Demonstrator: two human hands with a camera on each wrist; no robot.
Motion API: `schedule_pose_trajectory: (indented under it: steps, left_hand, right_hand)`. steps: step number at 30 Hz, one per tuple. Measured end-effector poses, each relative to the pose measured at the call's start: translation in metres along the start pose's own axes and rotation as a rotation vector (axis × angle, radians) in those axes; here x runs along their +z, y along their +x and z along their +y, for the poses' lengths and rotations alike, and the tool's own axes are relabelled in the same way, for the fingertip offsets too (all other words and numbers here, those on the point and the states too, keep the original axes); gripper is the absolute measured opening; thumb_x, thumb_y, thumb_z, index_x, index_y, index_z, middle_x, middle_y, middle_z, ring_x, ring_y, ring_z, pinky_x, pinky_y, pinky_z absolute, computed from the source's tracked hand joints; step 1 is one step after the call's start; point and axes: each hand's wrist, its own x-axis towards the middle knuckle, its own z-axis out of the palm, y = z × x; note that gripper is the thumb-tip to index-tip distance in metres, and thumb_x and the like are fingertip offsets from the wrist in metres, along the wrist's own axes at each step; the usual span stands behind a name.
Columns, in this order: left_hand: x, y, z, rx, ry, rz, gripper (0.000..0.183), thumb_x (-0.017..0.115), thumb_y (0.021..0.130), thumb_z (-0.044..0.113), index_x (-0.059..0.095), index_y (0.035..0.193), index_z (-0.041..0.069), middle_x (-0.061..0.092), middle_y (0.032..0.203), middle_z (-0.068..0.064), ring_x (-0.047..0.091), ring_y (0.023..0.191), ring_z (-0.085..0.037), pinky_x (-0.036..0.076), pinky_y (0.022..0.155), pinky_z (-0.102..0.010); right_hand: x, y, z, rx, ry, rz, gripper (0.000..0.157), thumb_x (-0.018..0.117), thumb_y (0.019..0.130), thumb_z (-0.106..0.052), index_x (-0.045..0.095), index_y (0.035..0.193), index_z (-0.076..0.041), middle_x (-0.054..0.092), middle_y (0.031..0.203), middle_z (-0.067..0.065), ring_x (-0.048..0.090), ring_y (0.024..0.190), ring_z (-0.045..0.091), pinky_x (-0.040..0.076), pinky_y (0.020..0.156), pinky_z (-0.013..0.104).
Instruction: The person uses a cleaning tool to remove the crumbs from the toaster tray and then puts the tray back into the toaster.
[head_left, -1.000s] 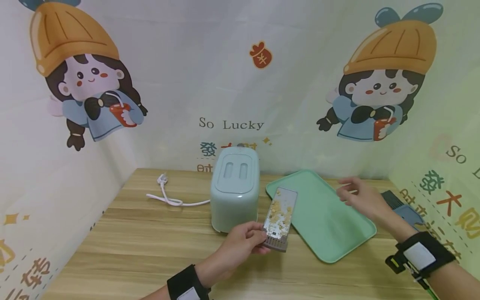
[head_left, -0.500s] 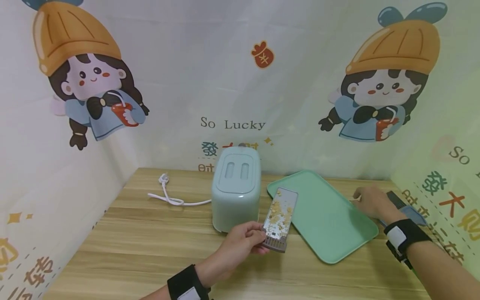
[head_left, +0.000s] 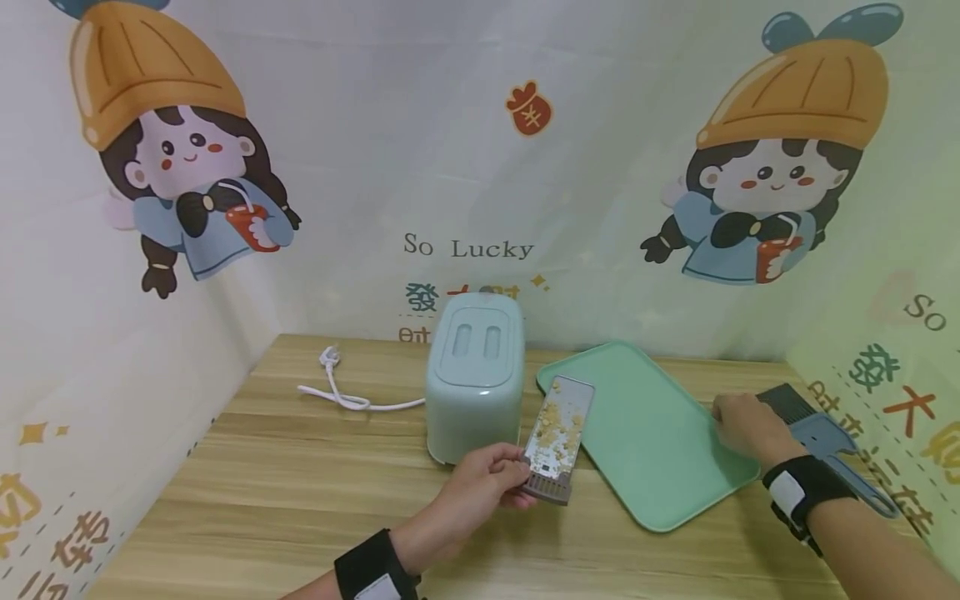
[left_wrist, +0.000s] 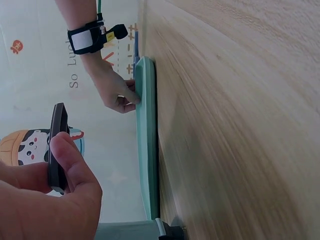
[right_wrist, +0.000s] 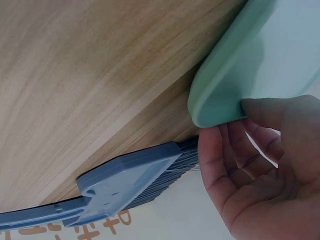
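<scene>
My left hand point(head_left: 487, 477) pinches the brown slotted end of a toaster crumb tray point(head_left: 557, 421), which is silvery and strewn with yellow crumbs. It is held up over the table, between the toaster and the green tray. In the left wrist view the crumb tray point(left_wrist: 56, 150) appears edge-on between thumb and fingers. My right hand point(head_left: 750, 429) is at the right edge of the pale green serving tray point(head_left: 645, 442). The right wrist view shows its thumb inside the rim and its fingers under the outside, gripping the tray point(right_wrist: 215, 95).
A mint-green toaster point(head_left: 475, 383) stands left of the serving tray, its white cord and plug point(head_left: 348, 402) trailing leftward. A blue brush point(head_left: 821, 433) with dark bristles lies just right of my right hand. A printed cloth backdrop point(head_left: 600, 208) rises behind the wooden table point(head_left: 262, 483).
My right hand has come down from above the serving tray's right side and taken hold of its edge. The left hand keeps the crumb tray almost still.
</scene>
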Motion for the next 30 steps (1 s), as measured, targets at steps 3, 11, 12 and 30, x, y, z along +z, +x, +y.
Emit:
schedule_pose_trajectory:
  steps: [3, 11, 12, 30]
  left_hand:
    - [0.000, 0.001, 0.000, -0.002, 0.006, 0.001, 0.028, 0.056, 0.095, 0.011, 0.055, 0.119, -0.003, 0.066, 0.092, -0.011, 0.064, 0.078, -0.021, 0.056, 0.072, -0.031]
    - [0.003, 0.002, 0.002, -0.002, 0.011, -0.002, 0.027, 0.055, 0.095, 0.012, 0.055, 0.119, -0.002, 0.066, 0.092, -0.011, 0.064, 0.078, -0.020, 0.055, 0.072, -0.030]
    - [0.003, 0.002, 0.003, -0.002, 0.011, -0.003, 0.027, 0.055, 0.095, 0.012, 0.055, 0.118, -0.002, 0.066, 0.092, -0.011, 0.064, 0.078, -0.020, 0.055, 0.072, -0.030]
    - [0.007, 0.004, 0.004, 0.000, 0.017, -0.015, 0.026, 0.054, 0.096, 0.012, 0.055, 0.117, -0.003, 0.066, 0.095, -0.016, 0.064, 0.080, -0.019, 0.055, 0.073, -0.029]
  right_hand:
    - [0.002, -0.007, -0.004, -0.009, 0.022, -0.009, 0.016, 0.048, 0.092, -0.001, 0.048, 0.077, -0.006, 0.041, 0.067, 0.004, 0.041, 0.058, 0.018, 0.034, 0.049, 0.030]
    - [0.007, -0.030, -0.016, 0.004, 0.081, -0.021, 0.016, 0.043, 0.092, 0.000, 0.054, 0.101, 0.006, 0.058, 0.082, 0.014, 0.049, 0.064, 0.020, 0.045, 0.051, 0.033]
    - [0.008, -0.032, -0.017, 0.011, 0.087, -0.024, 0.017, 0.044, 0.092, 0.000, 0.054, 0.104, 0.007, 0.059, 0.085, 0.015, 0.050, 0.065, 0.020, 0.047, 0.052, 0.033]
    - [0.023, -0.050, -0.055, -0.038, 0.168, -0.020, 0.034, 0.052, 0.086, 0.004, 0.043, 0.116, 0.018, 0.058, 0.093, 0.022, 0.053, 0.073, 0.023, 0.052, 0.060, 0.040]
